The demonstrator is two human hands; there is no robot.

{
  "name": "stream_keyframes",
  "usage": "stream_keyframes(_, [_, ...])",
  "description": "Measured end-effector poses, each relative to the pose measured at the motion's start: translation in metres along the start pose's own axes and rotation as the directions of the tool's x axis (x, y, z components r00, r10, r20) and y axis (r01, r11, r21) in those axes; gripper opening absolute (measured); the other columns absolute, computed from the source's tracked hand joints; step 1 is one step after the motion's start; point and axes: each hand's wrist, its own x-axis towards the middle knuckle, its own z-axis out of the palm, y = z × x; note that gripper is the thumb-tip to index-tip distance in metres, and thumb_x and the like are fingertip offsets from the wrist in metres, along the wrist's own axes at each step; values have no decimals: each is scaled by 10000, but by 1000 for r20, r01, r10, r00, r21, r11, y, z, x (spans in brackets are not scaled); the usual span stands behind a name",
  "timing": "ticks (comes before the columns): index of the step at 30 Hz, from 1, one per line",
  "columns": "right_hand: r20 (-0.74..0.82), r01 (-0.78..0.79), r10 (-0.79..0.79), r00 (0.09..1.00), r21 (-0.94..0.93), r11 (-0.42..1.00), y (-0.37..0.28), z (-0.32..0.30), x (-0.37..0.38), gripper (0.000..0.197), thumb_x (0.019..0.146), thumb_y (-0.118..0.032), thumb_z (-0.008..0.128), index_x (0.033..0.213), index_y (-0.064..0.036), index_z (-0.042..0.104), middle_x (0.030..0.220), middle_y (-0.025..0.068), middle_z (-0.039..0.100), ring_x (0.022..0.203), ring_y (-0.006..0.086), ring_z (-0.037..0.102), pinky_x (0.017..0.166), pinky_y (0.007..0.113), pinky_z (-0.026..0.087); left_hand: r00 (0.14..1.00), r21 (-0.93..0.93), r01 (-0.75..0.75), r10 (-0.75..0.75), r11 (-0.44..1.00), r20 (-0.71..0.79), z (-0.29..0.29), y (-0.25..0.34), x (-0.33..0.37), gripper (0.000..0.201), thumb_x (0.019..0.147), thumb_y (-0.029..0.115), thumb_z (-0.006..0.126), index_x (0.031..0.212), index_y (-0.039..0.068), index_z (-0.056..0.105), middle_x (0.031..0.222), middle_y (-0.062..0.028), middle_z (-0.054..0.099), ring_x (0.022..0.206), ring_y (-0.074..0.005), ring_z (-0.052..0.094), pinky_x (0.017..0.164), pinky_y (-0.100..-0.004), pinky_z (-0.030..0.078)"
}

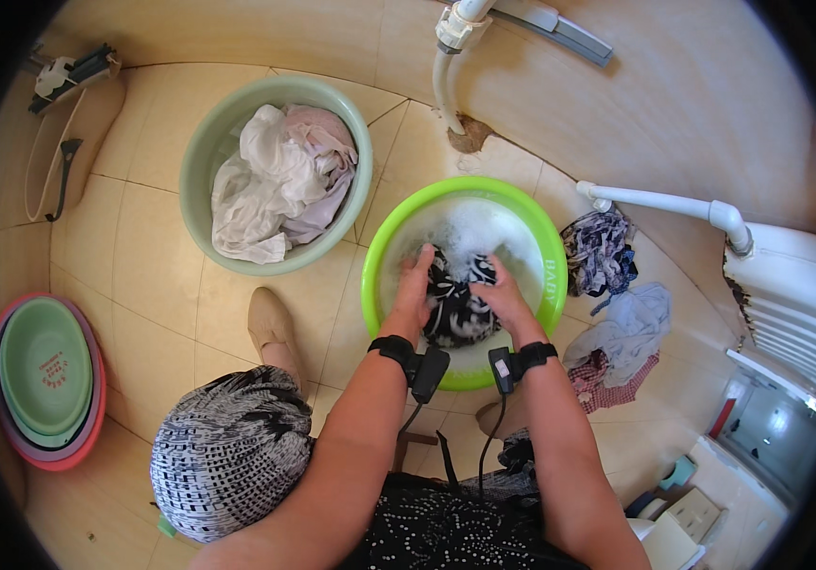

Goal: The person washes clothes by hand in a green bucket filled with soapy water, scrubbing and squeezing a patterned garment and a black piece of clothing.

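Note:
In front of me on the floor stands a round basin (386,220) with a bright green rim, holding soapy water and white foam (470,228). Both hands are in it, gripping a black-and-white patterned cloth garment (460,309) from its two sides. My left hand (412,288) has its fingers bent over the left edge of the wet fabric. On the other side, my right hand (505,296) presses its thumb and fingers into the cloth. Part of the fingers is hidden by fabric and suds. Black straps with small boxes and cables sit on both wrists.
Left of the basin, a grey-green tub (197,214) holds white and pale pink laundry (284,180). Dark patterned clothes (600,252), a light blue garment (631,328) and a red checked cloth (607,380) lie on the floor at right. Stacked basins (47,366) stand far left; white pipes (664,201) run along the wall.

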Motion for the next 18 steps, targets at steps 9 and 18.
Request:
stream_keyframes(9, [288, 471, -375, 881, -460, 753, -67, 48, -50, 439, 753, -178, 740, 1139, -41, 580, 1050, 213, 604, 969, 370, 600, 828, 398, 493, 939, -255, 193, -103, 947, 329, 25, 1, -25, 316, 871, 328, 637, 1071, 87, 593, 899, -84, 636, 806, -223, 624, 739, -363, 509])
stream_keyframes(18, [-253, -97, 11, 967, -331, 939, 2, -40, 28, 593, 874, -450, 580, 1255, 0, 518, 1208, 215, 578, 1139, 333, 544, 951, 408, 412, 975, 99, 36, -57, 994, 214, 47, 34, -33, 343, 899, 282, 584, 1152, 52, 560, 1058, -76, 628, 954, -183, 599, 824, -347, 482])
